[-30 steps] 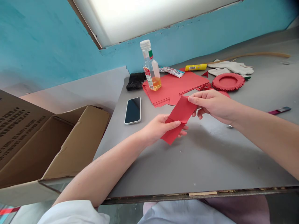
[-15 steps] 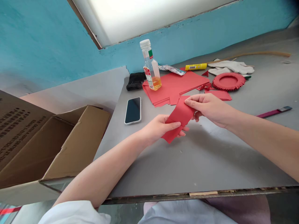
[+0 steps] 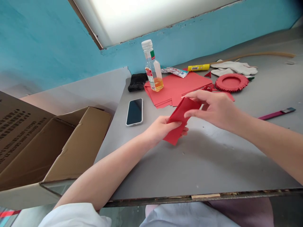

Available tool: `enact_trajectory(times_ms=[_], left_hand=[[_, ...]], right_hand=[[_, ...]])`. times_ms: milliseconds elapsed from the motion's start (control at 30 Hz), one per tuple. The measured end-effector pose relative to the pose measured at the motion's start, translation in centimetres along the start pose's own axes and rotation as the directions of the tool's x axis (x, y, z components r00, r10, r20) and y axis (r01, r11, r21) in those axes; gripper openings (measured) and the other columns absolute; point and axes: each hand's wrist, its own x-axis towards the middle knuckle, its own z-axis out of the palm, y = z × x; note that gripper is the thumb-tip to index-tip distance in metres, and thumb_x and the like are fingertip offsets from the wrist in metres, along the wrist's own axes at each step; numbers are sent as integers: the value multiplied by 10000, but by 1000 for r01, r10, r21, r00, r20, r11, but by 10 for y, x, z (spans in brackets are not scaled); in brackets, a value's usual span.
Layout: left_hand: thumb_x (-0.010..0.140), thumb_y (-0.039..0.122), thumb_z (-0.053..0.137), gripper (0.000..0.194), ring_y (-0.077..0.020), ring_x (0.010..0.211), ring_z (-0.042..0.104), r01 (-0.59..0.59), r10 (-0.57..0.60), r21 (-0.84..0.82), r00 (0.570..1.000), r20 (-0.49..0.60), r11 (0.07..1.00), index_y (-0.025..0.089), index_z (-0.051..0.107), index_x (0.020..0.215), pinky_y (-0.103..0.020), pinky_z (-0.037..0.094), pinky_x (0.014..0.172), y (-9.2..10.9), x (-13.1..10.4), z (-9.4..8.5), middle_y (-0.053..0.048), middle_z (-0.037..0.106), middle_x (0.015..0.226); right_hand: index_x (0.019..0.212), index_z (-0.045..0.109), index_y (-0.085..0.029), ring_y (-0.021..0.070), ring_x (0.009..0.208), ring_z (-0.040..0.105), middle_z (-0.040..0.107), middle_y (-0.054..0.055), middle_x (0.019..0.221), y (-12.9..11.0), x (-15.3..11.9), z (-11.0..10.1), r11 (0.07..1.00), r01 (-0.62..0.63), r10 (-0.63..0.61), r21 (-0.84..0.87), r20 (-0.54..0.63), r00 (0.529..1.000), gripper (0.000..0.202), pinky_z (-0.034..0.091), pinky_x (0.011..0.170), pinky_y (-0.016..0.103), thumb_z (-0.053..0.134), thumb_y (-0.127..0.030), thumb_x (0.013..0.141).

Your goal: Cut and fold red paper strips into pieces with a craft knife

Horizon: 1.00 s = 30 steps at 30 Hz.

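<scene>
A rectangular piece of red paper [image 3: 177, 116] is held tilted above the grey table. My left hand [image 3: 159, 130] pinches its lower left part, thumb on the near face and fingers behind. At the upper right, my right hand [image 3: 219, 107] has its thumb on the near face and its fingers over the top edge, where the paper looks bent or folded. Beyond the hands lies a stack of red paper sheets [image 3: 174, 85]. A round red paper piece with a pleated rim [image 3: 232, 82] rests to its right.
A glass bottle [image 3: 155, 75] with amber liquid stands on the stack. Around it are a phone [image 3: 134, 112], black cloth [image 3: 137, 82], a foil packet [image 3: 176, 72], a yellow glue tube [image 3: 198, 67], white gloves [image 3: 236, 67] and a purple-handled cutter [image 3: 274, 114]. Left is an open cardboard box [image 3: 73, 148].
My right hand has shifted its grip from the paper's upper right edge to over its top, thumb now lower on the face. The paper's top now looks folded. My left hand stays nearly still.
</scene>
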Motion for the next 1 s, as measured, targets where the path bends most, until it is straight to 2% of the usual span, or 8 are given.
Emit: enact_trajectory(times_ms=[67, 100, 200, 333, 500, 767, 900, 1000], left_hand=[[772, 387, 650, 312, -221, 860, 655, -6, 6, 17, 1000, -7, 1000, 137, 648, 959, -379, 490, 818, 0, 0, 1, -116, 680, 927], [768, 389, 654, 317, -222, 866, 653, 0, 0, 32, 1000, -10, 999, 139, 649, 963, -377, 488, 819, 0, 0, 1, -114, 680, 929], [759, 381, 659, 319, -224, 880, 648, 35, -32, 99, 999, -28, 995, 142, 653, 969, -355, 486, 806, 2, -1, 4, -107, 681, 937], [774, 344, 626, 262, -221, 873, 639, 62, -55, 208, 998, -41, 976, 150, 661, 946, -336, 485, 773, 4, -2, 6, -83, 684, 908], [778, 273, 578, 185, -184, 815, 603, -3, 20, 337, 999, -45, 941, 165, 680, 889, -297, 450, 732, 5, -3, 4, -34, 667, 858], [773, 264, 593, 200, -143, 764, 562, -101, 123, 235, 989, -78, 967, 188, 707, 919, -270, 430, 703, -1, 0, -1, -23, 654, 831], [767, 261, 609, 211, -155, 793, 577, -155, 174, 136, 974, -143, 978, 200, 707, 943, -271, 450, 687, -4, 3, -3, -38, 666, 866], [751, 248, 625, 219, -158, 800, 580, -165, 182, 113, 969, -168, 980, 202, 707, 949, -271, 453, 688, -4, 3, -3, -37, 666, 867]], right_hand=[[1117, 546, -265, 127, 602, 554, 650, -2, 950, 0, 0, 2, 998, 26, -24, -61, 36, 999, 501, 440, 542, 265, 690, -411, 660], [1122, 535, -266, 127, 593, 549, 653, -6, 932, 0, 0, 3, 996, 23, -20, -90, 45, 999, 496, 435, 541, 265, 688, -382, 665], [1021, 561, -252, 121, 564, 534, 652, -28, 793, 1, -1, 5, 990, 14, -10, -138, 29, 1000, 309, 413, 536, 253, 633, -288, 722], [801, 580, -232, 115, 539, 497, 615, -40, 659, 1, -4, 7, 980, 113, -106, -163, 52, 993, 46, 369, 509, 243, 589, -216, 759], [700, 570, -217, 114, 519, 451, 588, -25, 610, -2, -5, 4, 957, 232, -223, -175, 72, 972, 123, 331, 485, 251, 525, -163, 801], [762, 592, -198, 115, 590, 519, 610, -2, 673, -3, -9, 3, 906, 368, -362, -208, 67, 930, 131, 336, 515, 238, 492, -201, 846], [829, 590, -182, 124, 613, 543, 624, 12, 691, -3, -12, 5, 850, 442, -422, -286, 133, 897, 161, 329, 519, 237, 435, -158, 862], [846, 589, -179, 128, 561, 526, 609, 7, 647, -3, -13, 6, 837, 409, -388, -364, 133, 912, 165, 311, 497, 246, 426, -166, 860]])
